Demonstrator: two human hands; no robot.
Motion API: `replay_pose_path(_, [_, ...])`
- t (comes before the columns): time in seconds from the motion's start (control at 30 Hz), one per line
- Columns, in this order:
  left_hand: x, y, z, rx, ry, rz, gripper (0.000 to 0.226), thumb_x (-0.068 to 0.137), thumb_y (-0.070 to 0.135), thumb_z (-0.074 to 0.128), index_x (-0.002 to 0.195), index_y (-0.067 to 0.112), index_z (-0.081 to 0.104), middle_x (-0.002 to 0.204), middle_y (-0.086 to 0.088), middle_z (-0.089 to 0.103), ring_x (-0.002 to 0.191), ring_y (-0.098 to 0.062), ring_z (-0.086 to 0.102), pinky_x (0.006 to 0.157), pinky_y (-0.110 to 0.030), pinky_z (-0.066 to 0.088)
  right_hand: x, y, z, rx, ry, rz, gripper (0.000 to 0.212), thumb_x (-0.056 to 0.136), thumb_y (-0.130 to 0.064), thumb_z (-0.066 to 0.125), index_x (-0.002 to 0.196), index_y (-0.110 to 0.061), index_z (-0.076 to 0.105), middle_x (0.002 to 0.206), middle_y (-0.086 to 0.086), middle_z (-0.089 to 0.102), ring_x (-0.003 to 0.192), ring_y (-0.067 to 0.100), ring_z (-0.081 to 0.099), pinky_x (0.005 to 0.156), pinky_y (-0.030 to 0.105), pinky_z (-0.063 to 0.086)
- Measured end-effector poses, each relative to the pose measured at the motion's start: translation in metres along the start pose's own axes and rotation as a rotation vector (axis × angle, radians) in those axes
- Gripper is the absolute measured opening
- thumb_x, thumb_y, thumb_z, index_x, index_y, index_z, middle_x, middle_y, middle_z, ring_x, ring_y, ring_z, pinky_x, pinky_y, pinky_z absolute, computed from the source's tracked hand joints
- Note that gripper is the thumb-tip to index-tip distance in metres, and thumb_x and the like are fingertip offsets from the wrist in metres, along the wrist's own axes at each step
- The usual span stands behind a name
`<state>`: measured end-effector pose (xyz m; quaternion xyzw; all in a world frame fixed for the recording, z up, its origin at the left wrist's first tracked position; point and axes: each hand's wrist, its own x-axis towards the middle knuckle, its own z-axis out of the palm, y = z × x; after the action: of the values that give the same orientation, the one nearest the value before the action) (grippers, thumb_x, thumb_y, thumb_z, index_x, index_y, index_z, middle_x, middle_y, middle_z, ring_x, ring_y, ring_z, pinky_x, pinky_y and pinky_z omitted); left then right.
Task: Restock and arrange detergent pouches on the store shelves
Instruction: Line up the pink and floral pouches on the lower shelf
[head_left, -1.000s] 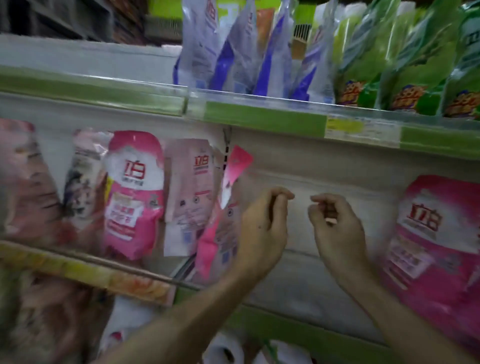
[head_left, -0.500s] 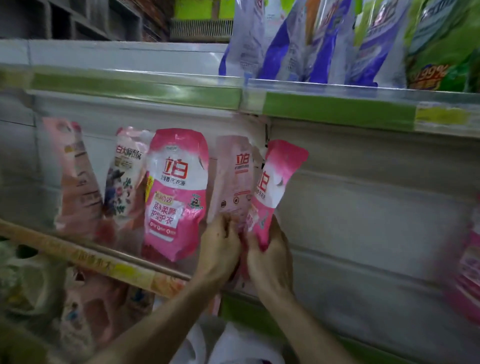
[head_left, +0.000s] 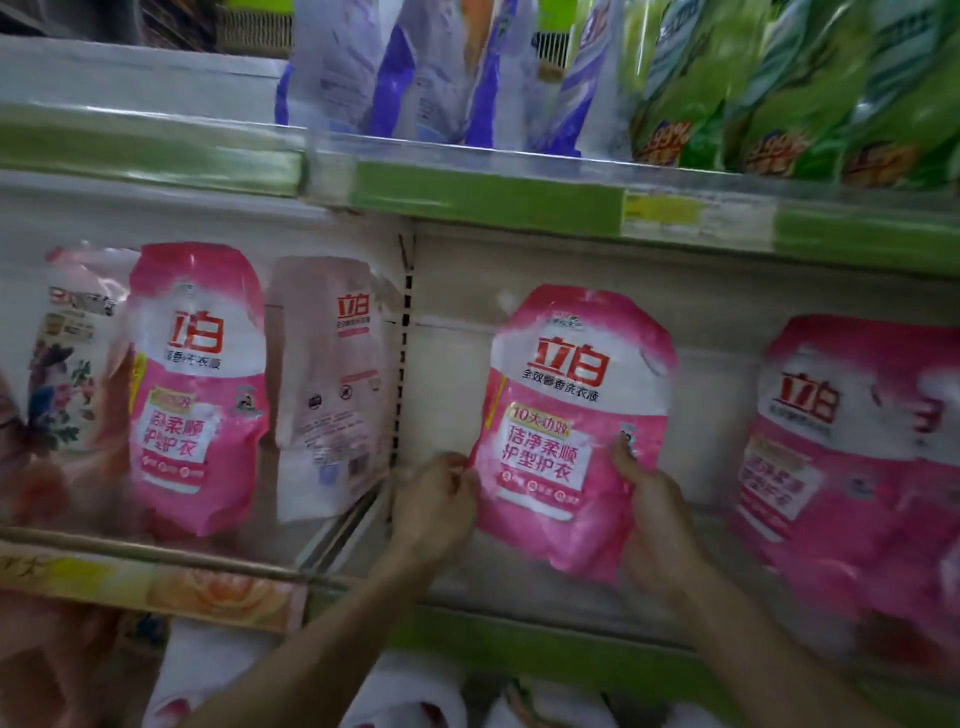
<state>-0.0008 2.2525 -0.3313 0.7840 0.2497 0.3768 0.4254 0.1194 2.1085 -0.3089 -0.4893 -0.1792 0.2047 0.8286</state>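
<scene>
Pouch (head_left: 574, 431), pink, stands upright and label-forward on the middle shelf (head_left: 519, 631), between a pale pouch (head_left: 332, 384) and another pink one (head_left: 852, 457). Left hand (head_left: 436, 506) pinches its left edge; right hand (head_left: 655, 512) grips its lower right side, likely squaring it to face shoppers.

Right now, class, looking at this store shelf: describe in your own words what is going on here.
A person holds a pink detergent pouch upright, label outward, at the middle shelf. The left hand grips its lower left edge and the right hand its lower right edge. It sits in the gap between a pale pouch turned back-outward and another pink pouch on the right. Whether it rests on the shelf yet is unclear. Purple pouches and green pouches line the upper shelf.
</scene>
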Motion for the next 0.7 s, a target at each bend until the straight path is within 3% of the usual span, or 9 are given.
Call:
replay_pose_path(0.1, [-0.003, 0.013, 0.015, -0.059, 0.014, -0.009, 0.029, 0.102, 0.024, 0.044, 0.125, 0.009, 0.056, 0.112, -0.011, 0.069, 0.098, -0.026, 0.067, 0.087, -0.041, 0.057, 0.001, -0.003, -0.01, -0.031, 0.031, -0.053, 0.041, 0.075, -0.034, 0.072, 0.106, -0.008, 0.072, 0.097, 0.014, 0.078, 0.089, 0.036, 0.075, 0.08, 0.05, 0.059])
replay_pose_path(0.2, [-0.002, 0.026, 0.038, -0.109, -0.012, -0.005, 0.036, 0.104, 0.032, 0.039, 0.132, 0.014, 0.051, 0.121, -0.009, 0.064, 0.101, -0.022, 0.064, 0.086, -0.035, 0.055, -0.001, -0.007, -0.018, -0.052, 0.041, -0.119, 0.02, 0.079, -0.036, 0.071, 0.087, -0.019, 0.079, 0.094, 0.013, 0.079, 0.084, 0.035, 0.076, 0.075, 0.049, 0.06])
replay_pose_path(0.3, [0.0, 0.045, 0.073, -0.254, -0.152, -0.028, 0.039, 0.105, 0.039, 0.033, 0.128, 0.017, 0.056, 0.113, 0.003, 0.064, 0.089, -0.005, 0.062, 0.072, -0.015, 0.047, -0.003, -0.018, -0.034, -0.097, 0.068, -0.216, 0.019, 0.076, -0.042, 0.069, 0.077, -0.026, 0.079, 0.084, 0.004, 0.08, 0.076, 0.025, 0.077, 0.063, 0.036, 0.061])
replay_pose_path(0.37, [0.002, 0.059, 0.1, -0.339, -0.268, -0.079, 0.049, 0.106, 0.043, 0.026, 0.117, 0.012, 0.062, 0.105, -0.006, 0.069, 0.087, -0.014, 0.066, 0.08, -0.023, 0.052, -0.006, -0.024, -0.047, -0.18, 0.122, -0.287, 0.022, 0.082, -0.043, 0.066, 0.08, -0.024, 0.077, 0.077, -0.002, 0.079, 0.067, 0.016, 0.076, 0.05, 0.024, 0.057])
replay_pose_path(0.4, [0.003, 0.066, 0.113, -0.382, -0.322, -0.097, 0.055, 0.106, 0.045, 0.022, 0.103, 0.011, 0.064, 0.091, -0.009, 0.071, 0.076, -0.012, 0.068, 0.077, -0.021, 0.054, -0.007, -0.026, -0.053, -0.219, 0.161, -0.309, 0.023, 0.085, -0.043, 0.065, 0.085, -0.022, 0.075, 0.076, -0.003, 0.079, 0.065, 0.014, 0.076, 0.049, 0.023, 0.056])
replay_pose_path(0.47, [0.005, 0.077, 0.138, -0.478, -0.385, -0.135, 0.06, 0.106, 0.045, 0.018, 0.076, 0.013, 0.058, 0.054, 0.0, 0.063, 0.042, 0.0, 0.058, 0.048, -0.009, 0.048, -0.01, -0.027, -0.063, -0.266, 0.254, -0.351, 0.029, 0.087, -0.044, 0.063, 0.102, -0.02, 0.072, 0.089, 0.003, 0.08, 0.077, 0.018, 0.076, 0.065, 0.033, 0.06])
replay_pose_path(0.53, [0.008, 0.082, 0.159, -0.572, -0.46, -0.188, 0.06, 0.106, 0.045, 0.018, 0.069, 0.013, 0.054, 0.034, 0.007, 0.053, 0.028, 0.003, 0.049, 0.034, -0.008, 0.038, -0.012, -0.025, -0.071, -0.266, 0.284, -0.385, 0.036, 0.091, -0.04, 0.062, 0.119, -0.018, 0.068, 0.111, 0.006, 0.076, 0.101, 0.027, 0.072, 0.088, 0.046, 0.057])
replay_pose_path(0.63, [0.014, 0.081, 0.191, -0.752, -0.59, -0.207, 0.056, 0.106, 0.046, 0.019, 0.097, 0.017, 0.067, 0.062, 0.009, 0.074, 0.056, 0.002, 0.07, 0.048, -0.011, 0.051, -0.015, -0.024, -0.074, -0.235, 0.285, -0.382, 0.039, 0.085, -0.044, 0.061, 0.117, -0.024, 0.069, 0.11, 0.0, 0.076, 0.101, 0.026, 0.071, 0.088, 0.042, 0.058])
replay_pose_path(0.7, [0.02, 0.079, 0.205, -0.856, -0.629, -0.245, 0.056, 0.106, 0.047, 0.02, 0.108, 0.021, 0.069, 0.084, 0.005, 0.079, 0.074, -0.005, 0.075, 0.058, -0.015, 0.056, -0.013, -0.027, -0.076, -0.229, 0.293, -0.363, 0.037, 0.09, -0.038, 0.061, 0.123, -0.021, 0.067, 0.118, 0.004, 0.072, 0.108, 0.026, 0.068, 0.098, 0.046, 0.052])
